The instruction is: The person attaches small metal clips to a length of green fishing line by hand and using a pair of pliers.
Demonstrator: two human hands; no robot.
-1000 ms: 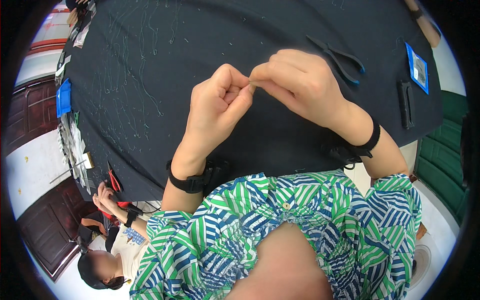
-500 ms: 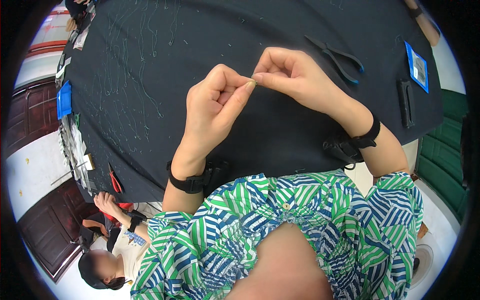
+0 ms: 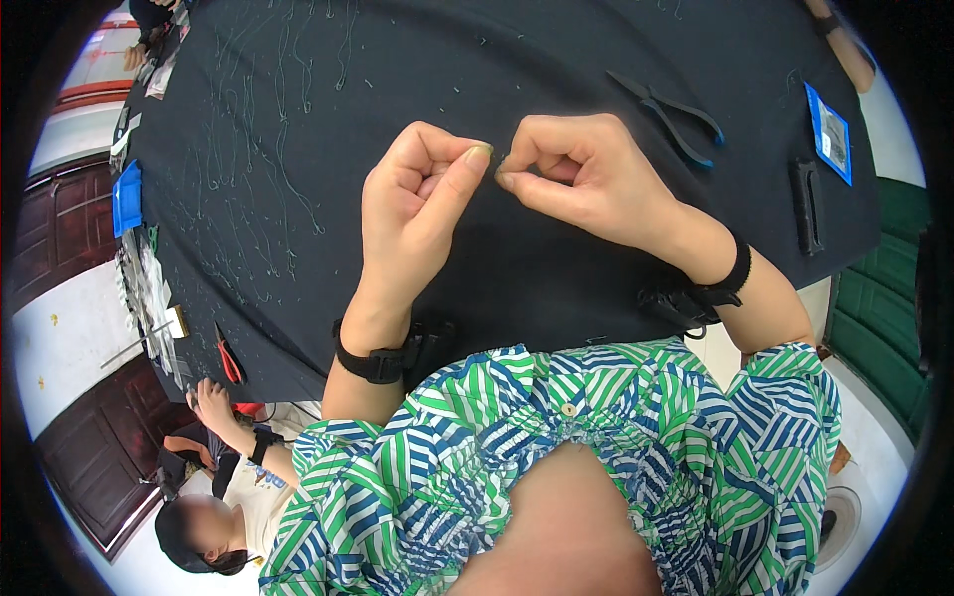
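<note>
We are holding both hands up over the black cloth-covered table [image 3: 556,278], close in front of our chest. Our left hand [image 3: 417,214] is curling its fingers inward, with the thumb and forefinger pressed together at the tip. Our right hand [image 3: 581,179] is doing the same, thumb and forefinger pinching at a tiny piece [image 3: 500,169] that is showing just between the two hands' fingertips. It is too small for us to tell what it is, or whether the left hand is gripping it as well.

We are seeing no bowl, tray or box on the table. The nearest things to containers are a flat blue packet [image 3: 827,132] lying near the right edge and a blue flat piece [image 3: 126,197] at the left edge; what either is holding we cannot tell.

Black pliers with blue-tipped handles [image 3: 668,111] are lying on the cloth just beyond our right hand, apart from it. A dark narrow bar [image 3: 807,204] is lying between the pliers and the right edge. Thin pale strands [image 3: 260,169] are trailing across the left half of the cloth, well apart from our hands.

The near edge of the table is running just under our wrists. At the lower left corner, red-handled cutters [image 3: 228,360] are lying by the edge, where another person's hand [image 3: 209,402] is resting.
</note>
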